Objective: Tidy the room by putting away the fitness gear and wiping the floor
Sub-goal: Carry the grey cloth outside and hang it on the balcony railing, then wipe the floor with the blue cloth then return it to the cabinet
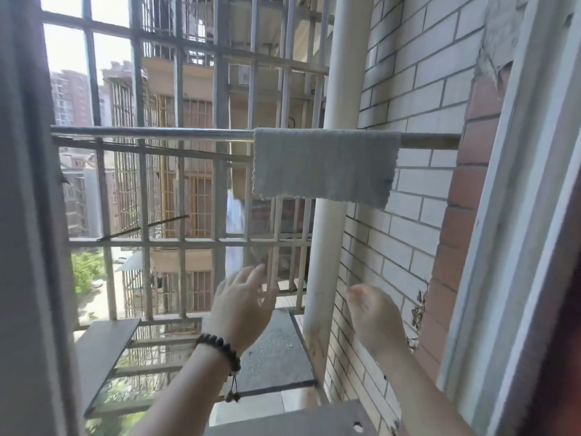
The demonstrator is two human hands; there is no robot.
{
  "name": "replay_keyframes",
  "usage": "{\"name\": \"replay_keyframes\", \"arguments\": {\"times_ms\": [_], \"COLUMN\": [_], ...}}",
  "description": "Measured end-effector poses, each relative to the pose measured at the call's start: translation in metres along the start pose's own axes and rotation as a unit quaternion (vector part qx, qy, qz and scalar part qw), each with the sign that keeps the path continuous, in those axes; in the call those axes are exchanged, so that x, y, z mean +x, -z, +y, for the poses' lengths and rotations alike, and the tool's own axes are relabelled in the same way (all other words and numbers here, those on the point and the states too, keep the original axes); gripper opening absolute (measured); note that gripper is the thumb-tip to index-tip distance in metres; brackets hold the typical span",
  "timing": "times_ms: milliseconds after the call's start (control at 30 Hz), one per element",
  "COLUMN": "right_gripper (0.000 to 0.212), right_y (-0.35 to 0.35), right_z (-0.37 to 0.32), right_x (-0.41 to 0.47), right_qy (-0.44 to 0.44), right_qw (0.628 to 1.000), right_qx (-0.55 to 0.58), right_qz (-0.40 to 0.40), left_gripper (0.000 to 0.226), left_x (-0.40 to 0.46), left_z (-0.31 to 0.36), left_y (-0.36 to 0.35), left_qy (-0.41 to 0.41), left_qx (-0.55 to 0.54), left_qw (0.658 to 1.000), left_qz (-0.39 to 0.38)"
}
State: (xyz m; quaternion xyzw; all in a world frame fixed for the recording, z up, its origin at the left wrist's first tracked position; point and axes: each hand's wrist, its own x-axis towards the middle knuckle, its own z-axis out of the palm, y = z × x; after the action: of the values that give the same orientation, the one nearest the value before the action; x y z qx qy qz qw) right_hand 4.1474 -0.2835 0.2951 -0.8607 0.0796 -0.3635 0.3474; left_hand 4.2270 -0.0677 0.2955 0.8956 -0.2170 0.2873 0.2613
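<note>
Cloth (pixel 325 166) is draped over a rail (pixel 157 133) right of centre in the frame, hanging flat in front of a white pipe (pixel 334 73) and a window grille (pixel 195 184). Both hands are raised below it, well apart from it and holding nothing. The left hand (pixel 240 305), low at centre, is seen with fingers (pixel 261 275) spread; a bead bracelet (pixel 220 349) is worn on its wrist. The right hand (pixel 374 316), lower right, is blurred, its fingers loosely curled. A tiled wall (pixel 408 89) fills the right side.
</note>
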Motion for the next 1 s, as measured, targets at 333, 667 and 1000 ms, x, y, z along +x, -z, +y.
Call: {"name": "replay_keyframes", "arguments": {"times_ms": [333,667,1000], "right_gripper": [0.068,0.064,0.056], "right_y": [-0.041,-0.049,-0.053], "right_z": [0.05,0.054,0.006], "right_x": [-0.117,-0.218,-0.337], "right_qy": [0.023,-0.047,-0.167], "right_qw": [0.981,0.957,0.947], "right_qx": [-0.139,-0.222,-0.257], "right_qz": [-0.132,-0.178,-0.1], "left_gripper": [0.061,0.064,0.068], "left_x": [-0.128,-0.208,-0.287], "left_z": [0.0,-0.012,-0.035], "left_y": [-0.031,-0.038,-0.017], "left_qy": [0.031,0.012,-0.1], "left_qx": [0.101,0.078,0.02], "left_qw": [0.984,0.97,0.948], "left_qz": [-0.145,-0.23,-0.302]}}
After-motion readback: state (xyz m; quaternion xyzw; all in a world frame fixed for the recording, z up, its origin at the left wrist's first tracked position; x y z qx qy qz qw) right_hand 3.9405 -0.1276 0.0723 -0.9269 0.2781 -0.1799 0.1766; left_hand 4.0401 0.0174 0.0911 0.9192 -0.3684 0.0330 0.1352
